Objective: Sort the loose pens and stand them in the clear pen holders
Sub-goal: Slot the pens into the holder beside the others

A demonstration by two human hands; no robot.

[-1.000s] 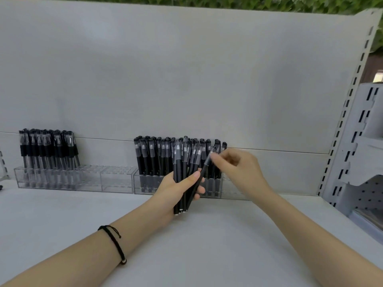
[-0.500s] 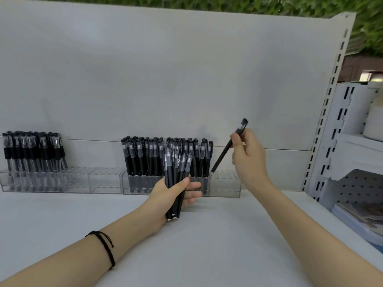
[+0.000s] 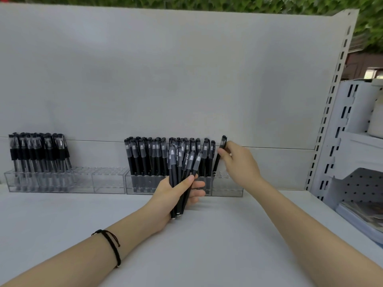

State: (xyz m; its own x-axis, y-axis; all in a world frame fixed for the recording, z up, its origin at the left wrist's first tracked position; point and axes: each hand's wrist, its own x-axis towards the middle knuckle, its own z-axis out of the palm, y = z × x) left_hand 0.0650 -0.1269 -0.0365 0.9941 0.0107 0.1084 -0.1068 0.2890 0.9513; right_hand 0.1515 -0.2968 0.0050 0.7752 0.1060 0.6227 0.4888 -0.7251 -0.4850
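Observation:
My left hand [image 3: 176, 195] grips a bundle of several black pens [image 3: 182, 168], caps up, in front of the middle clear pen holder [image 3: 227, 186]. That holder is packed with upright black pens [image 3: 149, 156] over its left and middle part. My right hand [image 3: 238, 160] pinches a single black pen [image 3: 219, 156] near its cap, almost upright, with its tip down at the holder's right section beside the last standing pen. A second clear holder [image 3: 107, 183] stands at the left, with clear-barrelled black pens [image 3: 37, 154] in its left half.
All holders stand on a white shelf [image 3: 207, 245] against a white back panel. A slotted upright post [image 3: 331, 112] borders the shelf at right, beyond it a white pegboard rack [image 3: 360, 183] with papers below. A black cord is on my left wrist.
My right hand drew one pen from the bundle, lifted it up to the right, then brought it down nearly upright to the holder's right section. The left hand kept the bundle still.

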